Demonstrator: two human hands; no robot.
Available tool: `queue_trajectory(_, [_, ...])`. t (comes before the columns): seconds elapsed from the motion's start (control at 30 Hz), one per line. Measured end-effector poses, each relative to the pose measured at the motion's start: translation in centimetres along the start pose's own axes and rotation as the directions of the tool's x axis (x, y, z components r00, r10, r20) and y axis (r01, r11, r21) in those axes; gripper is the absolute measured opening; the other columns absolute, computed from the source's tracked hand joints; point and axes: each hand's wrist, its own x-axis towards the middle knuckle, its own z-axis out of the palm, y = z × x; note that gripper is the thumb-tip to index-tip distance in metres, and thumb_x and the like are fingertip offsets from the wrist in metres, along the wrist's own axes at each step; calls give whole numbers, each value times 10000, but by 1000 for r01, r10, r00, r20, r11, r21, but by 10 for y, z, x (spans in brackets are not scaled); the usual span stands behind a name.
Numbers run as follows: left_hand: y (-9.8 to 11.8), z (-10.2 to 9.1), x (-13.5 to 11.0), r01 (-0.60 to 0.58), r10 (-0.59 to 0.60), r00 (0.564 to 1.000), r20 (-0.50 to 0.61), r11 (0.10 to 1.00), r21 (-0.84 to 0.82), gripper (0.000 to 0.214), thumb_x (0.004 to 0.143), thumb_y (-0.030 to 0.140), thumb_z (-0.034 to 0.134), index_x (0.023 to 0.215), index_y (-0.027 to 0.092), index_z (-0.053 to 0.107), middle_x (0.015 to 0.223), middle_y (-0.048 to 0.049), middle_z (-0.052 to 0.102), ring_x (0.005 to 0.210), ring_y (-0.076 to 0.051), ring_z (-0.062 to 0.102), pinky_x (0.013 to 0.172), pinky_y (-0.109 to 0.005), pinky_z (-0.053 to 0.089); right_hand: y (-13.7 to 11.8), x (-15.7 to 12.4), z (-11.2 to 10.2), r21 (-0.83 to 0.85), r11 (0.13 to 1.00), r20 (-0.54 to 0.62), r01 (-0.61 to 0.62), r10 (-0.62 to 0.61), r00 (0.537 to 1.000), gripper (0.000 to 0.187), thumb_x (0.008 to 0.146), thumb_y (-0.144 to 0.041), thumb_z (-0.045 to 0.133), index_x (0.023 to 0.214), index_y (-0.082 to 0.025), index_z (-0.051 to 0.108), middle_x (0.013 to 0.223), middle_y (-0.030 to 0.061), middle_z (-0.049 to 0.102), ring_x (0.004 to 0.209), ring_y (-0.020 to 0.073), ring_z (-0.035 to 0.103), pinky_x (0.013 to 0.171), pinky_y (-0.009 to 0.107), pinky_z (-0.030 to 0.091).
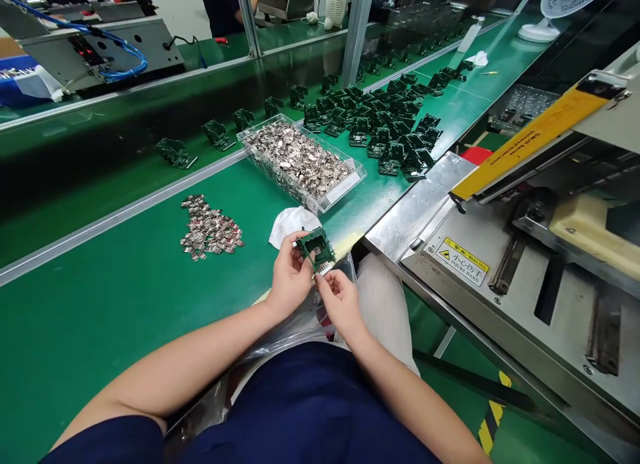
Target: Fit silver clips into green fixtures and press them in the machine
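Observation:
My left hand [289, 279] grips a dark green plastic component [316, 246] with a metal insert and a row of metal pins along its lower edge. My right hand [340, 303] pinches that lower edge between thumb and fingers. Just beyond my hands lies a white cloth [293, 225]. Further left on the green bench surface [110, 317] is a loose pile of small metal clips [211, 228]. A clear plastic tray [260, 147] full of similar clips stands beyond it. Several dark green components [370, 121] lie scattered to the far right of the tray.
A stainless machine [480, 277] with a warning label and a yellow scale fills the right side. A clear plastic bag [295, 324] lies across my lap. Metal posts, a second conveyor with equipment, a white fan [565, 4] and a standing person [220, 4] are beyond.

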Motion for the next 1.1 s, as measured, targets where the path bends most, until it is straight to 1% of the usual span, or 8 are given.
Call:
queue_trajectory(0.13, [3, -6, -14, 7, -11, 998, 55, 997, 81, 339, 843, 342, 658, 1110, 195, 510, 957, -51, 613, 806, -142, 607, 754, -269, 523, 4, -3, 8, 7, 999, 0, 43, -43, 999, 342, 851, -503, 612, 733, -191, 538, 646, -19, 534, 573, 123, 468, 536, 246, 402])
queue_trajectory(0.27, [8, -15, -23, -5, -2, 998, 64, 995, 101, 309, 851, 315, 652, 1101, 197, 513, 963, -42, 605, 793, -129, 591, 731, -247, 509, 9, -11, 11, 10, 998, 21, 70, -70, 997, 344, 904, -501, 521, 768, -188, 565, 659, 4, 573, 589, 144, 518, 551, 259, 436])
queue_trajectory(0.4, [6, -15, -20, -11, 0, 996, 94, 992, 122, 307, 865, 310, 632, 1123, 196, 511, 992, -53, 616, 819, -138, 595, 752, -259, 507, 18, -11, 9, -49, 992, 34, 119, -117, 993, 348, 922, -481, 478, 759, -189, 573, 671, 18, 592, 610, 156, 538, 585, 273, 452])
queue_trajectory(0.57, [1, -14, -13, -35, 19, 990, 141, 993, 113, 304, 879, 290, 604, 1149, 198, 498, 998, -63, 634, 835, -140, 607, 751, -261, 509, 20, -7, -2, -181, 967, 101, 181, -164, 981, 317, 875, -433, 529, 656, -205, 554, 594, -1, 550, 560, 143, 485, 584, 278, 410])
queue_trajectory(0.83, [-1, -12, 1, -61, 55, 992, 114, 997, 50, 341, 851, 344, 641, 1134, 203, 515, 936, -42, 634, 817, -143, 606, 744, -268, 503, 26, 0, -14, -325, 938, 285, 125, -29, 958, 275, 821, -300, 559, 563, -210, 588, 473, -14, 565, 394, 130, 483, 401, 235, 347])
queue_trajectory(0.9, [2, -12, 2, -64, 60, 994, 86, 997, 36, 338, 847, 353, 651, 1122, 204, 521, 912, -29, 620, 785, -135, 588, 726, -260, 495, 18, 1, -25, -355, 928, 300, 116, -4, 954, 238, 795, -272, 584, 565, -214, 604, 483, -10, 597, 380, 142, 516, 391, 240, 371])
queue_trajectory(1.0, [5, -14, -1, -50, 49, 997, 67, 999, 16, 347, 846, 363, 660, 1126, 209, 523, 867, -10, 591, 741, -124, 557, 704, -251, 484, -10, -3, -39, -379, 921, 271, 93, 15, 963, 169, 832, -272, 576, 689, -221, 649, 519, -10, 630, 432, 168, 593, 434, 257, 443])
queue_trajectory(1.1, [7, -13, -5, -18, 19, 998, 59, 1000, -16, 362, 853, 394, 652, 1139, 218, 517, 850, -4, 572, 744, -130, 554, 708, -254, 482, -45, -8, -39, -334, 934, 117, 130, -96, 988, 125, 885, -310, 589, 818, -224, 651, 653, 3, 676, 599, 184, 661, 582, 289, 521])
